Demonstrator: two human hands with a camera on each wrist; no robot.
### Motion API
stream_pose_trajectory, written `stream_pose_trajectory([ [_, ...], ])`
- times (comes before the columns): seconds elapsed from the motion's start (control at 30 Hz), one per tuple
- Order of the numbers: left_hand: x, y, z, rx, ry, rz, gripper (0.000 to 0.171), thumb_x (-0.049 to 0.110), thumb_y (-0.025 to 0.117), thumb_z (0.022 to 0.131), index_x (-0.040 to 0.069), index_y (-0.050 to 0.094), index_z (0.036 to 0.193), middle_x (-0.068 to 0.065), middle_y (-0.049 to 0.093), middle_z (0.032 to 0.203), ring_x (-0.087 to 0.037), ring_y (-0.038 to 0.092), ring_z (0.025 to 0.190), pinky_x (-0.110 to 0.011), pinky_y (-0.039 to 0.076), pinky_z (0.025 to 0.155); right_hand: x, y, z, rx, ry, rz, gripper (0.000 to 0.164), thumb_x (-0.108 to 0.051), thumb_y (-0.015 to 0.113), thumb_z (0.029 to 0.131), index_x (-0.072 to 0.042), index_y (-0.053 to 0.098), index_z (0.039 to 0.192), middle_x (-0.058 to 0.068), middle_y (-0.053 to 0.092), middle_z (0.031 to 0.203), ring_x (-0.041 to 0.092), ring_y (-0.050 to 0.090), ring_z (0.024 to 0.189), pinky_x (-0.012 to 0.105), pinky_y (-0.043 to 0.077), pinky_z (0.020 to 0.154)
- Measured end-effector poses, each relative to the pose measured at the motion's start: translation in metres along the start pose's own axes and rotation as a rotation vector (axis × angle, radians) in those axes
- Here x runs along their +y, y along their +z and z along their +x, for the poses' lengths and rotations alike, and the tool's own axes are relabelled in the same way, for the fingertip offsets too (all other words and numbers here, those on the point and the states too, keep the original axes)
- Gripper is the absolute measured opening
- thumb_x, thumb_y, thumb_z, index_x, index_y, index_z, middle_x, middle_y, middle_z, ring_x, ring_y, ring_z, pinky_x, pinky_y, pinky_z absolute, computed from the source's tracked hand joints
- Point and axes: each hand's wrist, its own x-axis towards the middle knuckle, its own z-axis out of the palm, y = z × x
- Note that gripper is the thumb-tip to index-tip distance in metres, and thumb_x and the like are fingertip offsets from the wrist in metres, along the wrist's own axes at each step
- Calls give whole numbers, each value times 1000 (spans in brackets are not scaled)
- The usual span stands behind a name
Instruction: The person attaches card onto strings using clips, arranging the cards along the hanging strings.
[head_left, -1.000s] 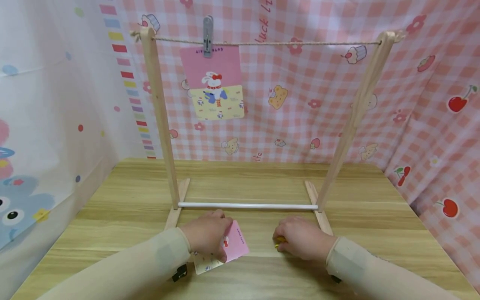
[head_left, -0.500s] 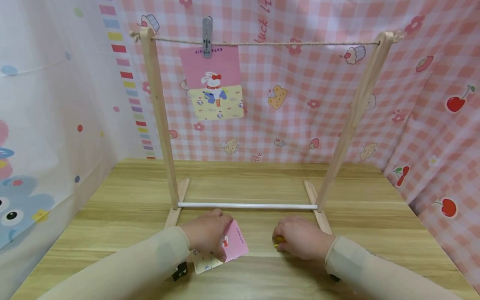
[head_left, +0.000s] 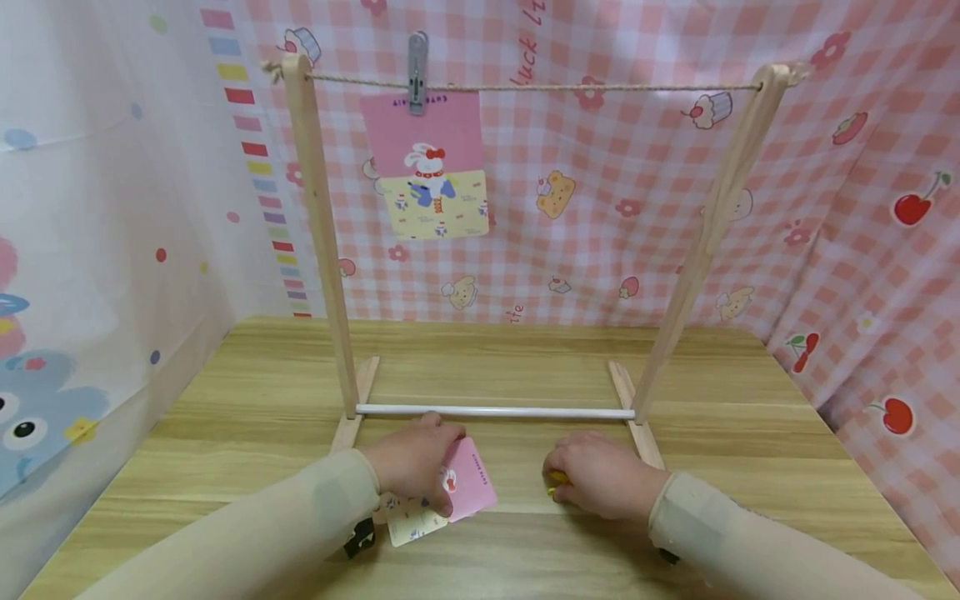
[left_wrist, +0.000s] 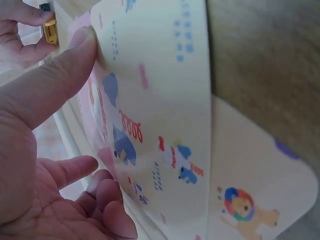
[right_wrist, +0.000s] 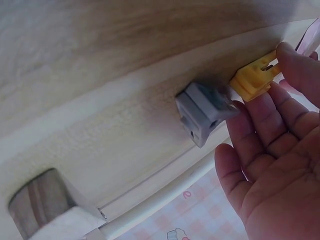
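- Currently, at seven o'clock in the head view, the left hand (head_left: 412, 460) pinches a pink-and-yellow card (head_left: 472, 487) near the table; a lion card (left_wrist: 245, 212) peeks from behind it.
- At five o'clock, the right hand (head_left: 603, 475) holds a yellow clip (right_wrist: 254, 79) in a narrow pinch, a grey clip (right_wrist: 200, 117) just beside it.
- Perhaps both cards could cling and come up together; a careless finger might knock the grey clip away.

Head view high, facing forward-down over table (head_left: 495, 362); wrist views close-up, sharing yellow clip (right_wrist: 254, 80).
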Motion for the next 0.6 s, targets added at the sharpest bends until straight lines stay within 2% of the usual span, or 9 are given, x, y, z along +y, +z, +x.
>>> stream_pose_trajectory([
  [0.2,-2,-2,2,7,7,3,102,33,103,62,12,54,149,-3,60,120,-18,55,104,-42,55,92,0,1,0,13,-9,-21,17,-23,85,89,-17,74,101,-8,67,91,11,64,89,40,54,88],
  [0.4,-6,-3,6,30,34,8,97,30,101,66,8,54,148,-5,60,121,-18,55,103,-39,55,91,1,3,-1,21,-18,-16,23,-20,83,90,-12,76,111,-3,71,100,15,68,96,40,56,91],
  [0.53,-8,-3,9,59,44,-6,86,27,98,71,7,59,145,-2,60,112,-17,54,97,-38,54,88,3,4,-2,54,-35,2,23,-16,82,89,-11,76,111,-4,68,97,13,65,90,38,56,86],
  [0.6,-8,-4,9,68,35,-30,78,26,96,75,8,62,143,-1,61,111,-16,55,94,-36,54,86,3,4,-2,70,-29,9,25,-15,81,89,-10,75,112,-2,70,101,15,66,94,39,57,89],
])
